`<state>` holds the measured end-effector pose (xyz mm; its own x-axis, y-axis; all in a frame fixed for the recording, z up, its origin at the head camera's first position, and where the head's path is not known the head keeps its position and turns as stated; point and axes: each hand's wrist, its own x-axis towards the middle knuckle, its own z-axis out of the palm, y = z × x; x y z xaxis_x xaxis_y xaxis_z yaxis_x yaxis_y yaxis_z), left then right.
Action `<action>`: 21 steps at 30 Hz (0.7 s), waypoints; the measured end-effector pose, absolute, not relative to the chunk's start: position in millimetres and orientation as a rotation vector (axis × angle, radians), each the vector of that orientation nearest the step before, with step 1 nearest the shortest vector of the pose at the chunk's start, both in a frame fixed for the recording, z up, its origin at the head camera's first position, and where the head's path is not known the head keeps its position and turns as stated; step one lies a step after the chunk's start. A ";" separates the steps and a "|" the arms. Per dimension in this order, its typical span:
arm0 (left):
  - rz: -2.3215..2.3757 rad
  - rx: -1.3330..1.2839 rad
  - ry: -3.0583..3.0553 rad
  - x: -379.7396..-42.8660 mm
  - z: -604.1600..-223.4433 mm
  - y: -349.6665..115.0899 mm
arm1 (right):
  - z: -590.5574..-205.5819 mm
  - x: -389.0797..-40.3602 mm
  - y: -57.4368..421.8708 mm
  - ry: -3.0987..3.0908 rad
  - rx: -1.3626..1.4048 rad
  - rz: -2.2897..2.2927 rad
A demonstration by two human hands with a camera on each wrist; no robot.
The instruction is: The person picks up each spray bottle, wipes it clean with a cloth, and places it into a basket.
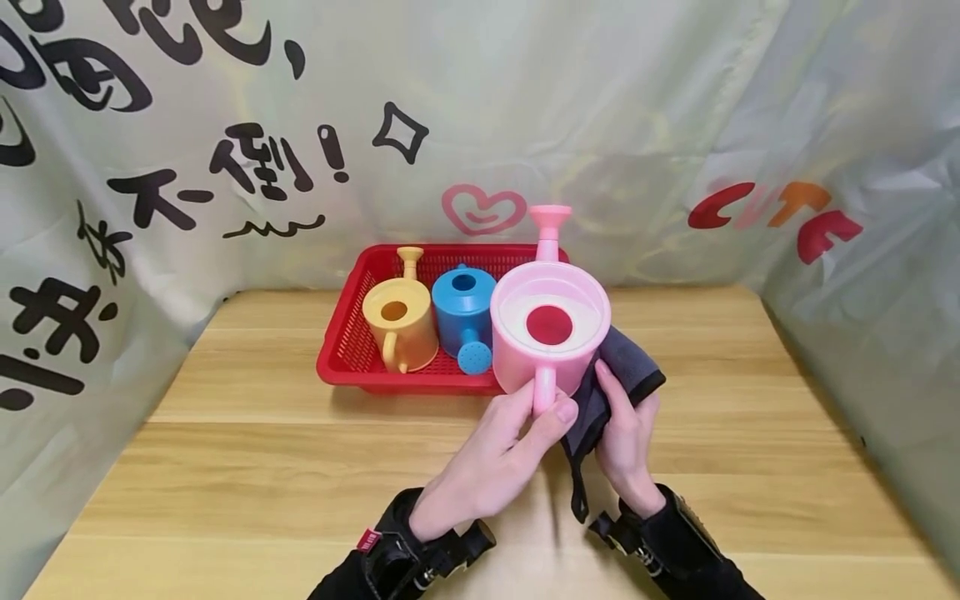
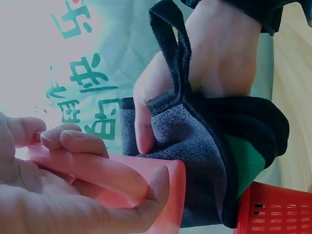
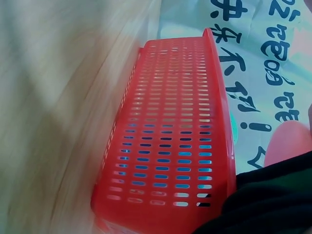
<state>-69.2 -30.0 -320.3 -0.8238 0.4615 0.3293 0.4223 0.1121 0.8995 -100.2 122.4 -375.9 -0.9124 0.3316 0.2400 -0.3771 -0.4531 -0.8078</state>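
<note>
A pink toy watering can (image 1: 513,362) is held up over the right end of the red basket, its spout towards the back wall. My left hand (image 1: 491,462) grips its handle (image 2: 97,170), thumb along the top. Against the can's right side, my right hand (image 1: 628,437) holds a dark grey cloth (image 1: 630,362) with black edging. In the left wrist view the cloth (image 2: 190,126) shows a green patch and a hanging loop, and the fingers of the right hand (image 2: 219,53) press into it. Part of the right hand is hidden behind the cloth.
The red slotted basket (image 1: 420,383) stands at the back of the wooden table (image 1: 262,475). Inside it are a yellow watering can (image 1: 416,337) and a blue watering can (image 1: 461,312). Printed white sheeting (image 1: 622,125) encloses the table at the back and sides.
</note>
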 end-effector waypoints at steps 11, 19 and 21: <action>1.886 0.880 2.322 -69.2 -322.0 -32.9 | -379.9 -91.3 113.6 -1.363 0.346 2.100; 1.876 0.907 2.337 -69.8 -320.6 -33.9 | -374.5 -90.9 109.9 -1.310 0.490 1.961; 1.863 0.899 2.341 -69.9 -320.1 -34.3 | -373.0 -91.9 110.4 -1.294 0.479 1.959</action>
<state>-69.9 -34.3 -320.1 -0.8344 0.4417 0.3297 0.4205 0.1236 0.8988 -91.9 110.4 -373.0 -0.6655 0.3676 0.6497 -0.7418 -0.2288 -0.6304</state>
